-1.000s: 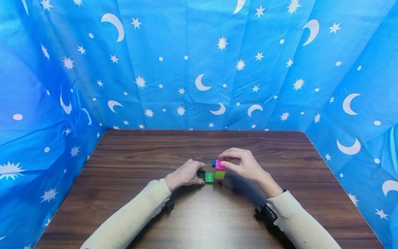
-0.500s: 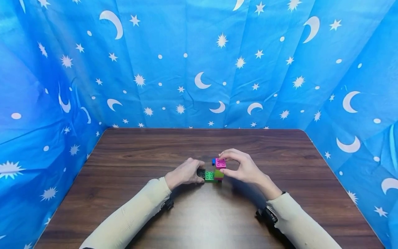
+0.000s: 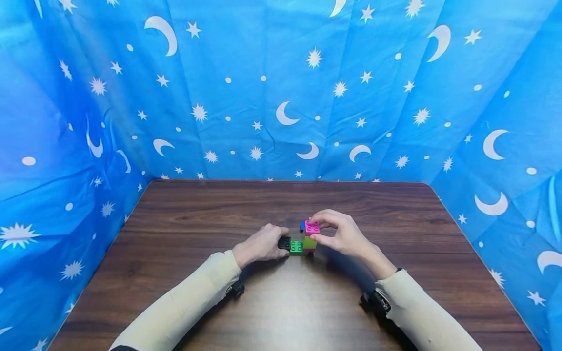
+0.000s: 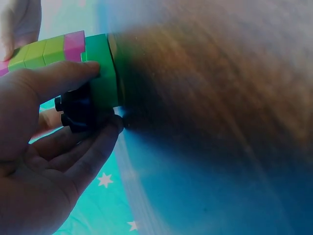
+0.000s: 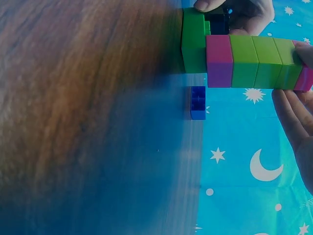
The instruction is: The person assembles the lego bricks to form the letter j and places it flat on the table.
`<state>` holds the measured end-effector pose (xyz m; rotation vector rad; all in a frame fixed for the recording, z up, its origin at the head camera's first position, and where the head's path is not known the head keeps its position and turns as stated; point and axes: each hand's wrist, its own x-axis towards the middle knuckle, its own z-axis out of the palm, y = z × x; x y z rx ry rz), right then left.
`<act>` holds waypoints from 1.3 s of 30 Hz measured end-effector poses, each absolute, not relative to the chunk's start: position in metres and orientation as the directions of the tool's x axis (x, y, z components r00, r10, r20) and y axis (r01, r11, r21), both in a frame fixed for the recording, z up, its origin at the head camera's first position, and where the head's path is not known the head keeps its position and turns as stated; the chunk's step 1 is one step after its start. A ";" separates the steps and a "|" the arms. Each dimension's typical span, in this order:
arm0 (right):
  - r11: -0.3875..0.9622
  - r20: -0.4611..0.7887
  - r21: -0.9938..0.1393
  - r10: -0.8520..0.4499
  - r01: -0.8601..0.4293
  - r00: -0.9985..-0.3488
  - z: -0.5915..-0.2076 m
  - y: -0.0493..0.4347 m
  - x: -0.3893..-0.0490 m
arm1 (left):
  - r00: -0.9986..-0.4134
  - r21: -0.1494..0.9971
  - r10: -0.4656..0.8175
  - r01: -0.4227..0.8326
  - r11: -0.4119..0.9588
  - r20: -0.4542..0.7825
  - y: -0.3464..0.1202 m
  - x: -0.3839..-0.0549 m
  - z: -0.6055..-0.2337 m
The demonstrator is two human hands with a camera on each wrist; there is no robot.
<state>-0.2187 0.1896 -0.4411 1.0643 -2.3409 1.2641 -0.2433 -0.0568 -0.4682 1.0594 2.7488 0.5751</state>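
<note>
My left hand [image 3: 263, 243] grips the base of a toy brick stack on the table. The base is a green brick [image 5: 194, 44] with a black brick [image 4: 78, 107] on it, between thumb and fingers. On the green brick's other end rises a column: a pink brick [image 5: 220, 63], three lime bricks [image 5: 266, 58], then another pink brick [image 3: 312, 227] on top. My right hand [image 3: 344, 234] pinches that top pink brick, thumb on the near side and fingers on the far side. In the right wrist view, the upper end of the column leans slightly.
Just behind the stack, a separate blue brick [image 5: 198, 103] lies on the wooden table [image 3: 202, 209]. A blue curtain [image 3: 246, 97] with white moons and stars stands around the table's back and sides. Both forearms rest over the near part of the table.
The right thumb has lowered along the upper column, and the top pink brick has turned a little so its studs show more. The left hand stays in place on the base.
</note>
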 end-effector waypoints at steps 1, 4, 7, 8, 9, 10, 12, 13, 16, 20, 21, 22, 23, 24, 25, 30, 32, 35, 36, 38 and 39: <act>0.342 0.542 -0.612 -0.475 -0.713 -0.694 -0.441 0.189 -0.219 | -0.743 0.401 0.669 0.614 0.680 0.004 -0.057 -0.243 -0.469; 0.337 0.525 -0.636 -0.469 -0.694 -0.710 -0.439 0.188 -0.220 | -0.746 0.410 0.666 0.607 0.681 0.000 -0.057 -0.242 -0.469; 0.331 0.506 -0.664 -0.461 -0.670 -0.729 -0.439 0.189 -0.222 | -0.751 0.420 0.660 0.598 0.683 -0.005 -0.057 -0.241 -0.470; 0.331 0.500 -0.671 -0.459 -0.664 -0.734 -0.439 0.189 -0.223 | -0.751 0.421 0.660 0.597 0.683 -0.005 -0.057 -0.241 -0.469; 0.333 0.495 -0.675 -0.457 -0.658 -0.739 -0.440 0.190 -0.224 | -0.751 0.421 0.661 0.598 0.682 -0.004 -0.058 -0.240 -0.470; 0.333 0.489 -0.682 -0.453 -0.651 -0.745 -0.440 0.190 -0.224 | -0.749 0.423 0.662 0.599 0.679 -0.002 -0.058 -0.240 -0.470; 0.340 0.479 -0.690 -0.447 -0.639 -0.755 -0.438 0.189 -0.224 | -0.746 0.422 0.666 0.605 0.675 0.003 -0.058 -0.239 -0.470; 0.344 0.476 -0.693 -0.443 -0.634 -0.760 -0.436 0.188 -0.223 | -0.745 0.424 0.668 0.606 0.673 0.004 -0.058 -0.239 -0.470; 0.349 0.467 -0.700 -0.436 -0.623 -0.769 -0.424 0.184 -0.217 | -0.743 0.422 0.669 0.608 0.672 0.004 -0.059 -0.237 -0.470; 0.356 0.437 -0.718 -0.438 -0.598 -0.785 -0.410 0.180 -0.211 | -0.742 0.396 0.670 0.617 0.680 0.005 -0.058 -0.236 -0.470; 0.364 0.427 -0.720 -0.438 -0.590 -0.791 -0.408 0.180 -0.211 | -0.742 0.382 0.670 0.622 0.683 0.008 -0.058 -0.235 -0.470; 0.372 0.415 -0.725 -0.435 -0.579 -0.799 -0.407 0.179 -0.211 | -0.741 0.370 0.671 0.627 0.686 0.012 -0.058 -0.235 -0.470; 0.379 0.403 -0.730 -0.433 -0.568 -0.806 -0.406 0.179 -0.212 | -0.741 0.356 0.672 0.632 0.688 0.016 -0.058 -0.235 -0.469; 0.383 0.392 -0.736 -0.430 -0.558 -0.813 -0.405 0.179 -0.213 | -0.741 0.338 0.671 0.637 0.693 0.022 -0.058 -0.234 -0.469; 0.385 0.383 -0.743 -0.427 -0.548 -0.819 -0.405 0.179 -0.213 | -0.741 0.326 0.671 0.641 0.695 0.027 -0.059 -0.234 -0.469; 0.384 0.372 -0.753 -0.422 -0.534 -0.827 -0.407 0.180 -0.219 | -0.746 0.300 0.664 0.646 0.702 0.049 -0.060 -0.233 -0.469; 0.389 0.375 -0.747 -0.423 -0.539 -0.825 -0.406 0.180 -0.221 | -0.747 0.297 0.662 0.647 0.702 0.061 -0.061 -0.232 -0.469; 0.405 0.376 -0.736 -0.422 -0.542 -0.825 -0.408 0.180 -0.224 | -0.746 0.298 0.661 0.651 0.699 0.081 -0.062 -0.231 -0.468; 0.413 0.375 -0.731 -0.422 -0.543 -0.826 -0.409 0.180 -0.224 | -0.745 0.297 0.661 0.653 0.697 0.088 -0.063 -0.231 -0.468; 0.427 0.368 -0.728 -0.417 -0.537 -0.831 -0.414 0.181 -0.228 | -0.742 0.293 0.663 0.659 0.693 0.100 -0.064 -0.230 -0.468; 0.430 0.362 -0.731 -0.414 -0.530 -0.835 -0.418 0.181 -0.231 | -0.739 0.291 0.665 0.662 0.691 0.103 -0.064 -0.229 -0.469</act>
